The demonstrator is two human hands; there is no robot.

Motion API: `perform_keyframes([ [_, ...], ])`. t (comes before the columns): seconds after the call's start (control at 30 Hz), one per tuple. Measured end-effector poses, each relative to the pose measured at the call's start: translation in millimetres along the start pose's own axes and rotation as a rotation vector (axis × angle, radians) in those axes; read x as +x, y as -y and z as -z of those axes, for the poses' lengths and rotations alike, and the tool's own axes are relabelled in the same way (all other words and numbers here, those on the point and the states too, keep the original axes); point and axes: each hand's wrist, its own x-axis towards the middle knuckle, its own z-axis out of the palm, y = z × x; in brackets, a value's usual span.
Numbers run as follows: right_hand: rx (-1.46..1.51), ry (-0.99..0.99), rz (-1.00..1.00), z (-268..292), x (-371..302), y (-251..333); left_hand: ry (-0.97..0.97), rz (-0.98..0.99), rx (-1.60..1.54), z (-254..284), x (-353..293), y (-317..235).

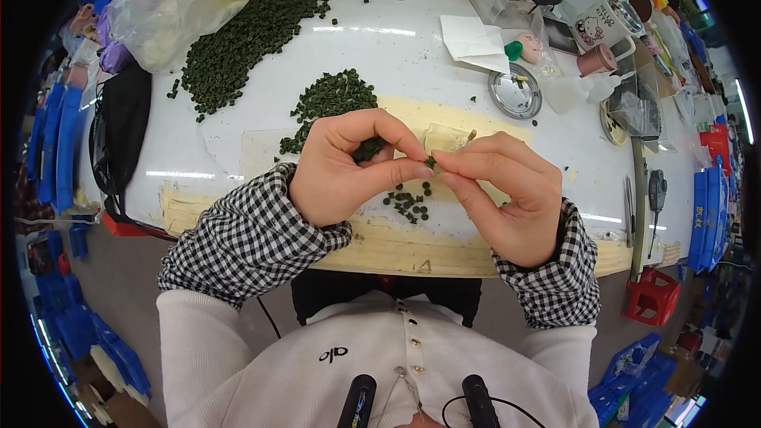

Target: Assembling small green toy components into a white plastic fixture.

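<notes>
Both forearms [254,230] are reaching over the near edge of the desk [420,40], angling inward. The left hand [425,162] is pinching thumb against forefinger, its other fingers curling behind. The right hand [444,170] is facing it, palm inward, forefinger and thumb pointing toward the left fingertips.
</notes>
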Motion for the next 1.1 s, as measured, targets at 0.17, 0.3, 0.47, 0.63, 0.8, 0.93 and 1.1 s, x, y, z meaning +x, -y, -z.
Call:
perform_keyframes([
  [0.17,-0.002,-0.001,-0.001,-0.3,-0.4,0.1,0.009,-0.015,0.004,0.7,0.1,0.3],
  [0.3,-0.002,0.0,-0.001,-0.2,-0.3,0.6,0.009,-0.001,-0.009,0.6,-0.6,0.7],
  [0.47,-0.004,-0.001,0.007,-0.2,-0.6,-0.4,0.014,-0.022,-0.005,1.3,-0.1,2.0],
  [0.63,0.0,-0.002,0.005,-0.4,-1.2,-0.9,0.008,-0.039,0.018,1.4,-0.2,2.6],
  [0.8,0.01,-0.002,0.008,-0.3,-1.1,-1.3,0.01,-0.035,0.024,1.6,0.0,1.7],
  [0.93,0.01,-0.001,0.012,-0.5,-0.3,-0.6,0.009,-0.036,0.031,2.0,-0.2,2.7],
  [1.1,0.007,-0.002,0.005,-0.3,-0.1,-0.1,-0.005,0.022,0.004,0.3,0.1,-2.9],
])
